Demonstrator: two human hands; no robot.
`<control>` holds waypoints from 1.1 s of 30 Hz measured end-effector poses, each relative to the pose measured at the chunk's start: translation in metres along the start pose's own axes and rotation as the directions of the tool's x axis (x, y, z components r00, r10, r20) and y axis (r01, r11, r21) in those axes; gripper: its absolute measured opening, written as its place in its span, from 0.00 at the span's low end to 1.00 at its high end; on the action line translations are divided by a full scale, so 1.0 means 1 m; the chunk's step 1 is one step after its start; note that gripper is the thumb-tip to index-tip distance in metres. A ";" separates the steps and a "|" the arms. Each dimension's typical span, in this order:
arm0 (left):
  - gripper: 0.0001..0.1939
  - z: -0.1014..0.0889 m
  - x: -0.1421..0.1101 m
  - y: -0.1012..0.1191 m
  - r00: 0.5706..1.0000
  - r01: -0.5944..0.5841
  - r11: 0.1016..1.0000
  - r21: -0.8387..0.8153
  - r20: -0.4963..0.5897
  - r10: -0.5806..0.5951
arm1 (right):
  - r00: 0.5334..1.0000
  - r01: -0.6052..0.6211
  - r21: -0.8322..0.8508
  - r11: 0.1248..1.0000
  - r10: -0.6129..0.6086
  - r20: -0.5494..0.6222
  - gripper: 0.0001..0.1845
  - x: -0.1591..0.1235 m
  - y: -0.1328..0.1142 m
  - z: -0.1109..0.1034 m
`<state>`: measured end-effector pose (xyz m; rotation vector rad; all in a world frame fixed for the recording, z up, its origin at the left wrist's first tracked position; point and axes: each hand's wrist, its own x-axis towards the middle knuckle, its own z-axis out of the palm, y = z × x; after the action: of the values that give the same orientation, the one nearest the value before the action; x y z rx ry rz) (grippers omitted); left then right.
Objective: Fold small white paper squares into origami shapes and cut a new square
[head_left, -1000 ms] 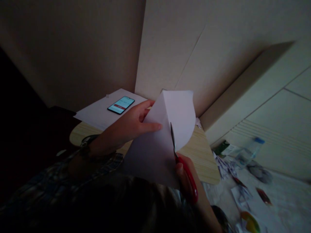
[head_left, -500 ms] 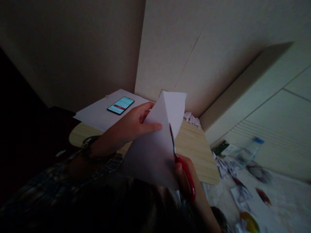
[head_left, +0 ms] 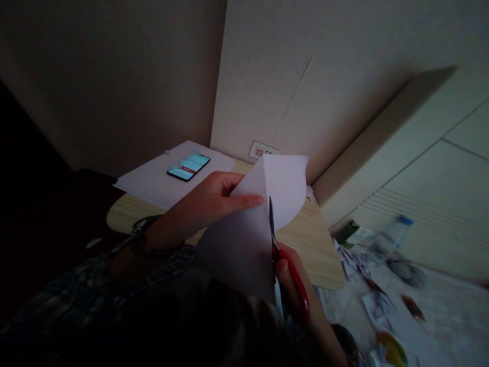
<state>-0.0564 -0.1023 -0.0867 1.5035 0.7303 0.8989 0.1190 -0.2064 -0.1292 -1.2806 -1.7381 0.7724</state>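
A white sheet of paper (head_left: 240,239) is pinched in my left hand (head_left: 225,196), thumb on the near face and the other fingers behind it. My right hand (head_left: 292,272) is closed round the red handles of a pair of scissors (head_left: 296,285). The scissors' dark blades point upward along the right edge of the sheet, a little below my left thumb tip. Beyond the blades, a flap of the paper flares out to the right. The lower end of the sheet is in shadow near my lap.
A lit phone (head_left: 188,167) rests on white paper sheets (head_left: 145,178) on the small wooden table (head_left: 317,252). A wall socket (head_left: 263,150) is behind. On the floor at right are a clear bottle (head_left: 393,237), paper scraps (head_left: 351,260) and a dark round object (head_left: 405,270).
The sheet and my left hand have shifted slightly right and down, uncovering the wall socket. The paper flap has swung further right. My right hand stays low with the scissors.
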 end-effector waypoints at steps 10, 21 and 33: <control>0.11 0.000 0.002 0.000 1.000 -0.013 1.000 0.022 -0.016 0.013 | 1.000 0.003 -0.035 0.999 -0.004 -0.019 0.38 0.005 -0.004 -0.002; 0.10 -0.001 0.003 -0.003 1.000 -0.006 1.000 0.025 -0.017 0.007 | 1.000 -0.020 0.040 0.999 0.020 -0.008 0.39 0.006 0.001 0.001; 0.09 -0.001 0.003 -0.001 1.000 0.005 1.000 0.021 -0.023 -0.005 | 1.000 -0.018 0.055 0.998 0.017 0.002 0.40 0.008 0.006 0.002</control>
<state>-0.0554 -0.0990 -0.0876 1.5119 0.7622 0.9085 0.1185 -0.1974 -0.1333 -1.2596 -1.6975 0.8266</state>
